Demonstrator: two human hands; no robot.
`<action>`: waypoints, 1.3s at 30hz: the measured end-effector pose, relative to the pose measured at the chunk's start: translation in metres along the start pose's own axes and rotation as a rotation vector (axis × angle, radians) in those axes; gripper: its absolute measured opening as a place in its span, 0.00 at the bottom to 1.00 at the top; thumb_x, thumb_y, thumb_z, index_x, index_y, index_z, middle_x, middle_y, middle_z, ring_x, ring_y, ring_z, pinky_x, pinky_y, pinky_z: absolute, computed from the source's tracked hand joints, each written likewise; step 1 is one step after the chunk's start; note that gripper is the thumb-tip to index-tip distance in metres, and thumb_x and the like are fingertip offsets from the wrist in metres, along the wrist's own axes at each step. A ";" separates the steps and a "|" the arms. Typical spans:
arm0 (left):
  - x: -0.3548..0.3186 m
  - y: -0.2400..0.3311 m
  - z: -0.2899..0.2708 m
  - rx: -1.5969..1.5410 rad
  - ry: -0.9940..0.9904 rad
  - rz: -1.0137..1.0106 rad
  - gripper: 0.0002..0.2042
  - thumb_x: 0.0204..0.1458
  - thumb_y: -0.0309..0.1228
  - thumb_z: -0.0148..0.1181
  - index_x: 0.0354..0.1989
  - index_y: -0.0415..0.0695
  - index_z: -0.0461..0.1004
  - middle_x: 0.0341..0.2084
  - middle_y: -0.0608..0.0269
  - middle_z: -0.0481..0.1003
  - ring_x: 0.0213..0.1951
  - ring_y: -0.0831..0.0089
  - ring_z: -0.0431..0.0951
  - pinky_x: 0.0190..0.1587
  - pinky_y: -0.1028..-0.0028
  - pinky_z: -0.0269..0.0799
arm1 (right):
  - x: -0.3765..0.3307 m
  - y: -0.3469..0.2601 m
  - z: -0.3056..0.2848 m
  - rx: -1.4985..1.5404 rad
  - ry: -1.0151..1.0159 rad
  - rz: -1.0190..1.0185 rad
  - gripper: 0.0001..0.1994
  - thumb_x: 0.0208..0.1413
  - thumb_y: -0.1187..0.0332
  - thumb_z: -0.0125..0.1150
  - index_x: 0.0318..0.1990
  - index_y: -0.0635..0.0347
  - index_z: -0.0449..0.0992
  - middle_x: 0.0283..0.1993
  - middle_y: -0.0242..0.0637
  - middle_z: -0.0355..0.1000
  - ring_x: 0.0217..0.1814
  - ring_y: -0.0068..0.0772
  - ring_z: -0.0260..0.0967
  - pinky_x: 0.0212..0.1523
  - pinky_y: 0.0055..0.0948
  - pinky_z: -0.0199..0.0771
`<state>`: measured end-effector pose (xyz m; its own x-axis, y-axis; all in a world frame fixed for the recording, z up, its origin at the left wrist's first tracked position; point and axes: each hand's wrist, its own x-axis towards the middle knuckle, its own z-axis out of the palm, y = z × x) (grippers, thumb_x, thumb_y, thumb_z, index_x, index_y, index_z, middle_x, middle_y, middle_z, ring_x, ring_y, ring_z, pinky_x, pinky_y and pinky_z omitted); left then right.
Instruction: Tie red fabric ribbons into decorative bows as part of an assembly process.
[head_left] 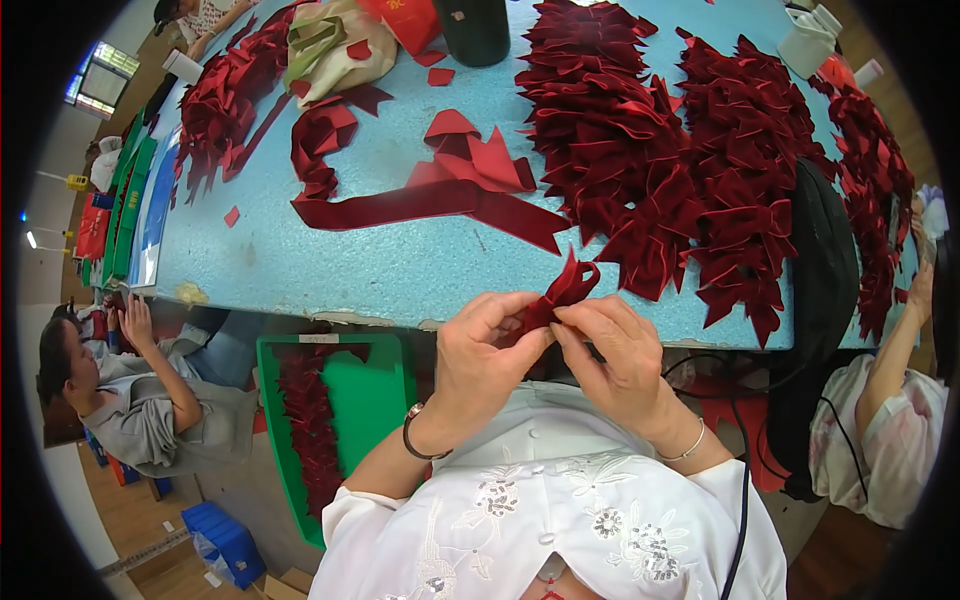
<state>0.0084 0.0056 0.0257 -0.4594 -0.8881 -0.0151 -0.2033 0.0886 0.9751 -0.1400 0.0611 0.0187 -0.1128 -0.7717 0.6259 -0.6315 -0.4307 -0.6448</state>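
Between my two hands, just over the table's near edge, is a dark red velvet ribbon bow [566, 292] with its loops pointing up. My left hand [487, 340] wraps round its lower part, thumb and fingers closed on it. The fingertips of my right hand [612, 350] pinch the bow's right side. Beyond my hands a long strip of red ribbon [420, 203] lies loosely curled on the table. Large heaps of finished-looking red bows [610, 130] stand in rows to the right of it.
The pale blue table [250, 260] carries more bows [225, 110], a cloth bag [340, 45] and a dark container [473, 30]. Below its edge is a green crate [375, 400] of bows. A black bag [825, 260] hangs at right. People sit left [150, 390] and right [890, 420].
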 end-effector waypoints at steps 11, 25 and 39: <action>-0.002 -0.008 0.002 0.264 0.114 0.240 0.13 0.40 0.20 0.61 0.39 0.37 0.74 0.33 0.54 0.74 0.30 0.67 0.76 0.32 0.74 0.74 | -0.003 0.001 0.014 -0.022 -0.023 0.092 0.08 0.43 0.82 0.64 0.32 0.67 0.73 0.27 0.38 0.69 0.23 0.27 0.66 0.19 0.23 0.63; 0.001 -0.011 -0.003 0.267 0.107 0.337 0.14 0.40 0.19 0.59 0.39 0.36 0.73 0.34 0.51 0.73 0.29 0.61 0.77 0.28 0.71 0.74 | 0.002 -0.002 0.005 1.153 -0.074 1.155 0.05 0.48 0.81 0.61 0.32 0.69 0.72 0.21 0.22 0.64 0.17 0.13 0.54 0.17 0.17 0.54; 0.003 -0.016 0.002 0.522 0.202 0.507 0.16 0.38 0.17 0.60 0.40 0.36 0.74 0.34 0.53 0.73 0.30 0.63 0.76 0.30 0.72 0.73 | -0.002 -0.003 0.017 -0.023 -0.003 0.159 0.08 0.44 0.82 0.62 0.33 0.66 0.72 0.20 0.33 0.61 0.17 0.22 0.56 0.17 0.22 0.54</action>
<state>0.0080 0.0026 0.0099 -0.4489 -0.7426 0.4971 -0.4157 0.6659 0.6195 -0.1245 0.0563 0.0119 -0.2100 -0.8307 0.5155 -0.6230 -0.2927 -0.7254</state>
